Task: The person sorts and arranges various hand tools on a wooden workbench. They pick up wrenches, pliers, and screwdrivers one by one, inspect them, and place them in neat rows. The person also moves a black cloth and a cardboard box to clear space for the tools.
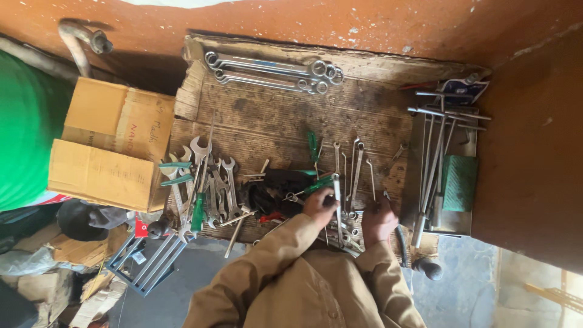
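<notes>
My left hand (pixel 317 206) is closed around a slim silver wrench (pixel 337 185) at the near edge of a worn wooden board (pixel 285 115). My right hand (pixel 379 222) is curled into a fist beside it, over a heap of small wrenches (pixel 349 234). A short dark tool (pixel 387 196) pokes out of its top. Both sleeves are tan. Left of my hands lie black-handled pliers (pixel 279 182) and green-handled screwdrivers (pixel 313 146). A pile of open-end wrenches (pixel 209 179) lies further left.
Long ring spanners (pixel 273 70) lie along the board's far edge. A metal tray (pixel 467 228) at right holds T-handle wrenches (pixel 434 158) and a green block (pixel 458 182). A cardboard box (pixel 112 143), green drum (pixel 27 121) and blue rack (pixel 149 258) are at left. An orange wall (pixel 528 152) surrounds the board.
</notes>
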